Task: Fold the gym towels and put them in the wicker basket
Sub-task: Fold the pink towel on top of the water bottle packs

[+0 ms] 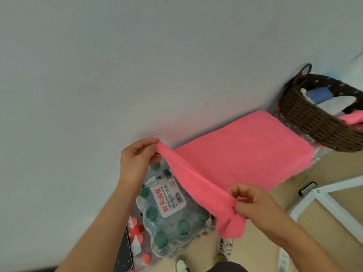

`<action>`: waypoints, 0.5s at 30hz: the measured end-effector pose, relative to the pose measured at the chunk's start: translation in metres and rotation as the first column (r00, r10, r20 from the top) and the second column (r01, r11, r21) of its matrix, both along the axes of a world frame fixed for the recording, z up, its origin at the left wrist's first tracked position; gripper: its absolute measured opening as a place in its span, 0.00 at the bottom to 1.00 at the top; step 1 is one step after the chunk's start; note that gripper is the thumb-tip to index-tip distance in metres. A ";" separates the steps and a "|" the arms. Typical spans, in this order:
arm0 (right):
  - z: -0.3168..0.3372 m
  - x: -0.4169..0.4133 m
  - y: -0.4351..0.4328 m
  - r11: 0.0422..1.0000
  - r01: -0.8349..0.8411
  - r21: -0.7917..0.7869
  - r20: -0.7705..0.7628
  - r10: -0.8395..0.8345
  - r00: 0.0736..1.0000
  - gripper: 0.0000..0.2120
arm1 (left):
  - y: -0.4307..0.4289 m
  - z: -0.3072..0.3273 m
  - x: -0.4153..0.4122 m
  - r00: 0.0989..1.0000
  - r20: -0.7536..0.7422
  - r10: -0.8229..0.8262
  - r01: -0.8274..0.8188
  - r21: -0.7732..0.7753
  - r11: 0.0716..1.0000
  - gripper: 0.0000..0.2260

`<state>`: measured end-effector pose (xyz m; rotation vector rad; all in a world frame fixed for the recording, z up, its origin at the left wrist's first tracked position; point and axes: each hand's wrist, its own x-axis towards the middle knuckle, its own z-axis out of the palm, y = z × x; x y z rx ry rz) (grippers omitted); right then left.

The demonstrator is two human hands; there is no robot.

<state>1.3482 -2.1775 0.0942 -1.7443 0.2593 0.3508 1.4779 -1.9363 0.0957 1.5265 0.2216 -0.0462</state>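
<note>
A pink gym towel lies spread over a shrink-wrapped pack of bottles, its near edge lifted. My left hand pinches one near corner by the wall. My right hand pinches the other near corner, and the cloth bunches below the fingers. A dark brown wicker basket stands just beyond the towel at the right, with a blue towel, a white one and a pink one inside it.
A plain white wall runs along the left. A plastic-wrapped pack of green-capped water bottles sits under my hands. A white frame stands on the tan floor at the right. My shoes show at the bottom.
</note>
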 end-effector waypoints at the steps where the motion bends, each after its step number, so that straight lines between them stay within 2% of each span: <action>1: 0.003 0.000 -0.012 0.997 0.038 0.062 -0.006 -0.038 0.999 0.12 | -0.007 0.004 0.004 0.998 0.020 -0.054 0.054 0.025 0.998 0.11; 4: 0.010 -0.002 -0.046 0.976 0.142 0.167 -0.014 -0.141 0.990 0.13 | -0.039 0.014 0.014 0.979 0.100 -0.179 0.160 0.172 0.972 0.17; 8: 0.018 0.000 -0.089 0.946 0.273 0.173 0.003 -0.278 0.961 0.17 | -0.092 0.022 0.032 0.953 0.221 -0.208 0.116 0.369 0.922 0.14; 12: 0.014 0.005 -0.141 0.930 0.368 -0.005 0.058 -0.367 0.928 0.19 | -0.149 0.026 0.055 0.920 0.304 -0.248 0.085 0.462 0.883 0.10; 15: 0.002 0.016 -0.186 0.860 0.466 -0.210 0.115 -0.451 0.885 0.14 | -0.194 0.023 0.070 0.892 0.312 -0.328 0.112 0.550 0.828 0.09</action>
